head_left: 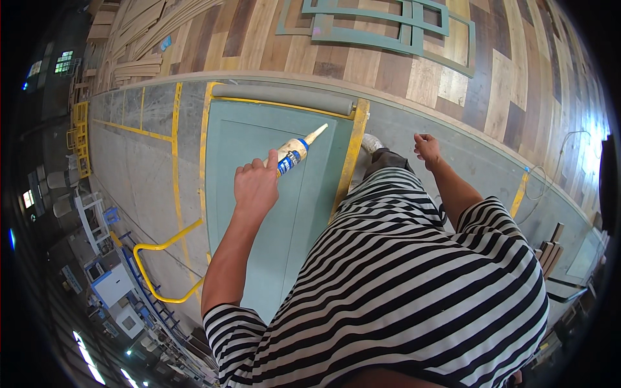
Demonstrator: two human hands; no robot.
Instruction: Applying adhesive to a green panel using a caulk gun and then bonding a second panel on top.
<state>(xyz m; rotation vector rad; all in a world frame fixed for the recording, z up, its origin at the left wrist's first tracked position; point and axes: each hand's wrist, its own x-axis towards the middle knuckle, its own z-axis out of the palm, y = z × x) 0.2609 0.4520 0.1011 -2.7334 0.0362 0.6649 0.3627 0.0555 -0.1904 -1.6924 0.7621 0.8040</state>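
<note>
We have a cartridge tube (pixel 292 156) in our left hand (pixel 255 189), over a green panel (pixel 247 134).
Its blue-and-cream wall hides the contents. Its long axis runs diagonally, the cream nozzle (pixel 316 134) pointing forward and to our right, toward the panel's far right corner; we cannot tell whether the tip touches. Our left fingers (pixel 257 163) wrap its rear end. Our right hand (pixel 428 151) is loosely curled over the grey floor (pixel 464 147); whether it holds anything we cannot tell.
</note>
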